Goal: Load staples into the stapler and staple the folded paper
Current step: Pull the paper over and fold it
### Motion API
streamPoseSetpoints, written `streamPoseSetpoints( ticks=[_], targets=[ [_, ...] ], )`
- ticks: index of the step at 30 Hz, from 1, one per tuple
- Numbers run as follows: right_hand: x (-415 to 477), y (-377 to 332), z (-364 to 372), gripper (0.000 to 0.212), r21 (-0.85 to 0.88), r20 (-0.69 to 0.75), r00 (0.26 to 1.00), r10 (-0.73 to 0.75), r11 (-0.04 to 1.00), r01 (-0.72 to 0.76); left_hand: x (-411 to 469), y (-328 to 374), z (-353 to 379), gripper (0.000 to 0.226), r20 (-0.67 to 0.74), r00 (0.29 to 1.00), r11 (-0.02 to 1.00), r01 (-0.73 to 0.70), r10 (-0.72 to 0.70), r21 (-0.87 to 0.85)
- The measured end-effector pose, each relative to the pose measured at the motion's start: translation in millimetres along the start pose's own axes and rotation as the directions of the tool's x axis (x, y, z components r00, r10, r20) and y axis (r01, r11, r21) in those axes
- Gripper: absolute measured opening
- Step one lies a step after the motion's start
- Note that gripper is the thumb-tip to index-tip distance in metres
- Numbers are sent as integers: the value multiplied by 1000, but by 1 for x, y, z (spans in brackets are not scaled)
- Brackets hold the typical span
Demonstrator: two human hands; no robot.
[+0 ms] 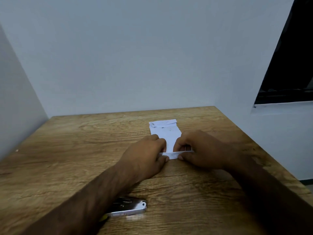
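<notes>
A narrow strip of white folded paper (166,133) lies on the wooden table (67,150), its long side running away from me. My left hand (149,155) and my right hand (198,150) pinch its near end from either side, where a small flap is turned up. The far end shows an earlier fold with small dark marks. A silver metal stapler (130,207) lies on the table close to me, partly hidden under my left forearm. I see no loose staples.
White walls close the table at the back and left. A dark window opening (288,65) is at the upper right. The table's right edge (271,160) runs diagonally just beyond my right arm.
</notes>
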State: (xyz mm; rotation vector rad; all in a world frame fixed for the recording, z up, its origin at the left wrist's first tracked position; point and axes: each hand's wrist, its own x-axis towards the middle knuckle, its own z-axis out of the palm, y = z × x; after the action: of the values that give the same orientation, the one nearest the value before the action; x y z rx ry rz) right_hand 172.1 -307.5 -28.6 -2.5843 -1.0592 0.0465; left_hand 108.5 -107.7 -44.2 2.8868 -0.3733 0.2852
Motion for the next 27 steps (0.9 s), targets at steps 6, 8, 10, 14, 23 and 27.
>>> streamPoseSetpoints(
  ticks=[6,8,10,14,23,27],
  targets=[
    [-12,-15,14,14,-118,-114,993,5,993,-18,-9,-3,2,21,-70,998,999,-4,7,50],
    [-16,-17,16,17,-154,-152,988,12,987,-35,-10,-5,3,18,-61,998,999,-3,5,34],
    [-19,-18,18,19,-150,-181,983,20,988,-47,-11,-9,2,14,-37,999,1000,10,-10,-12],
    [-21,-17,19,20,-92,-186,982,34,994,-52,-16,-15,1,18,-53,998,997,29,-33,-76],
    [-17,-17,21,18,-30,-188,981,47,998,-54,-11,-24,0,16,-28,996,992,-87,85,-87],
    [-14,-15,25,31,-23,-175,982,72,997,-77,-6,-31,2,12,-43,992,977,-122,116,-174]
  ],
)
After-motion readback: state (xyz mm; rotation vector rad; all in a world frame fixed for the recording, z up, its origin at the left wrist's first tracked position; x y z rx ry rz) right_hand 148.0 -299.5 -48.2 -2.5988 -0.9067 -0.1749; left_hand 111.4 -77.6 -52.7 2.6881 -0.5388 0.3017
